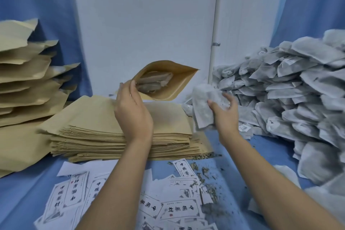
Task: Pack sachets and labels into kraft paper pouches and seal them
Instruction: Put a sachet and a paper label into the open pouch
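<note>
Tan kraft pouches [119, 117]; grey-white sachets [298, 87]; white black-printed labels [179, 209]; blue tablecloth [22, 198].

Pouch [179, 78] and pouch stack [93, 117]: tan kraft paper, matt and smooth, with crisp edges.
Sachet [202, 110] and sachet pile [298, 87]: grey-white fibrous fabric, matt, soft and wrinkled; dark contents show through.
Labels [179, 209]: thin white paper, matt, printed in black.
Worktop [261, 147]: covered in blue matt cloth, strewn with dry leafy crumbs [205, 175].
Wall [145, 15]: white, smooth panel.
</note>
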{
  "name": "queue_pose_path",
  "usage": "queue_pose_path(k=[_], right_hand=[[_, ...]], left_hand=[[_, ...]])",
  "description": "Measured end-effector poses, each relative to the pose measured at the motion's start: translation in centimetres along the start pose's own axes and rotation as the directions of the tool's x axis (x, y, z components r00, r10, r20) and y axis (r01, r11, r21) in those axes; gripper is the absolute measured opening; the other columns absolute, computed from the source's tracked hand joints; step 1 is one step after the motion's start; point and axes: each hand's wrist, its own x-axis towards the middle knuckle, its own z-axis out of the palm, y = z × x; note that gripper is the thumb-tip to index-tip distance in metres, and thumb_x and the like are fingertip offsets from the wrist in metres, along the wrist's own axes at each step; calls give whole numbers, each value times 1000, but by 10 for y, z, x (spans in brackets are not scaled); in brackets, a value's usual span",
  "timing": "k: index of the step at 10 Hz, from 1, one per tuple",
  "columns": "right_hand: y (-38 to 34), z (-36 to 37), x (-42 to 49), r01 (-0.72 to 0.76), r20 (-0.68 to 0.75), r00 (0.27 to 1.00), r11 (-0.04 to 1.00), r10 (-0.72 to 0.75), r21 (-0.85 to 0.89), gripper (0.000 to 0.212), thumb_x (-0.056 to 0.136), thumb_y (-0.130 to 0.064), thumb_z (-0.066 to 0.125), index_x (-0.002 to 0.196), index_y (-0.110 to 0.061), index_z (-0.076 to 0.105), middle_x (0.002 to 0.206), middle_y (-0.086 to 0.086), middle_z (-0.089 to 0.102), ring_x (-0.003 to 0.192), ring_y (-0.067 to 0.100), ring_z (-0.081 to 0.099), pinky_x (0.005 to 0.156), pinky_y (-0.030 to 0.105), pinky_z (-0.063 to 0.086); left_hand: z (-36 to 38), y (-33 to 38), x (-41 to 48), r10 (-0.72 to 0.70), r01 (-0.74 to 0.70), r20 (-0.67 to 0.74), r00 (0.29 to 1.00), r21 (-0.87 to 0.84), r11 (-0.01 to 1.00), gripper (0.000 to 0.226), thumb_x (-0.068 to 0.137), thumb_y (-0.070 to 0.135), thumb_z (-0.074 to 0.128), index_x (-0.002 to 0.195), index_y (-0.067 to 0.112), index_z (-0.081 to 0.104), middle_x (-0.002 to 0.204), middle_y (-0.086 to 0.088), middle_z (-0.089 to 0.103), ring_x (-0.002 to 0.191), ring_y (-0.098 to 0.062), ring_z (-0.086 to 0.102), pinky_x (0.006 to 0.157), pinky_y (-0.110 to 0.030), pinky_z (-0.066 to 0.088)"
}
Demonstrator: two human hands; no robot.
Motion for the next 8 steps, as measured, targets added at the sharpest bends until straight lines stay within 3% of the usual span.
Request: queue_pose_path(k=[1,2,3,4,5,6,7,8], right_hand=[[-28,-8,-4,3,275,961,996,-26,84,35,88,-12,62,117,-31,63,116,-7,63,98,7,64,78,30,55],[-49,-10,-14,-268,681,716,961,153,66,27,83,-9,61,101,-24,73,97,-1,74,81,11,70,66,23,56],[-57,1,-17,-331,800,537,939,268,-92,30,77,-20,70,107,-18,73,105,7,71,87,15,69,66,23,55],[-61,20,-15,-372,679,616,907,399,-196,33,83,-24,69,112,-8,68,95,7,69,76,16,65,59,23,53],[-46,37,-7,-295,379,826,892,418,-342,30,88,-16,63,113,2,62,99,13,68,86,25,65,69,34,56],[-37,53,-11,-218,165,934,872,316,-439,33,89,-13,57,115,7,58,109,19,65,103,32,62,86,38,52],[-32,72,-14,-242,104,948,892,302,-382,37,96,-11,47,130,3,48,127,19,56,106,27,58,69,28,48],[-35,85,-25,-272,143,935,915,324,-298,38,104,-20,31,140,-10,36,141,11,45,108,14,50,64,13,46]], left_hand=[[-5,-1,5,-6,4,24,1000,50,999,32,101,16,39,111,-6,62,114,-24,63,120,-40,51,94,-39,38],[-8,-8,3,19,-26,86,996,80,996,32,101,14,40,116,-5,61,125,-21,59,134,-30,40,101,-31,33],[-8,-16,-9,42,-63,189,981,106,992,33,100,14,40,117,-4,61,128,-16,59,137,-24,36,104,-26,30],[-9,-20,-23,52,-82,255,966,107,991,33,100,15,41,118,-3,61,127,-15,59,137,-24,37,101,-14,26],[-10,-19,-40,91,-124,285,954,100,987,36,98,18,41,117,-4,62,122,-15,62,134,-27,40,100,-12,25],[-10,-8,-58,93,-132,260,961,136,982,52,97,36,33,116,-2,64,120,-12,65,130,-24,46,101,-29,38],[-8,3,-76,126,-169,232,964,174,970,47,97,35,39,113,0,67,116,-11,67,123,-27,53,97,-39,43],[-7,11,-91,40,-70,254,966,110,991,57,94,46,33,120,6,64,125,-4,63,127,-14,46,102,-32,40]])
